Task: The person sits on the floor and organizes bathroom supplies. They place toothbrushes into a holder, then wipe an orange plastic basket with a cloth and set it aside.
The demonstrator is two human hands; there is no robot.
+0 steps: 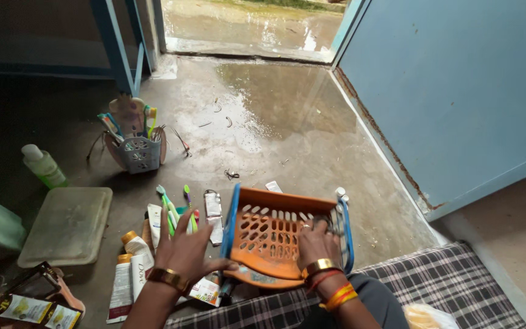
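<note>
Orange basket (275,240) with blue rim, tipped up on its side, open part facing away, nothing seen inside. Right hand (316,244) clamped on the holey bottom of the basket, keeping it tilted. Left hand (185,248) open, fingers spread apart, thumb touching the basket's left edge, steadying it. Just beyond the left hand, on the floor (287,122): toothbrushes (170,210), tubes (130,274) and small packets, lying loose and flat. Farther off beyond the left hand, a small grey basket (138,152) standing up, stuffed with brushes and combs. To the left of it, a green bottle (44,166) and a flat clear lid (68,225).
</note>
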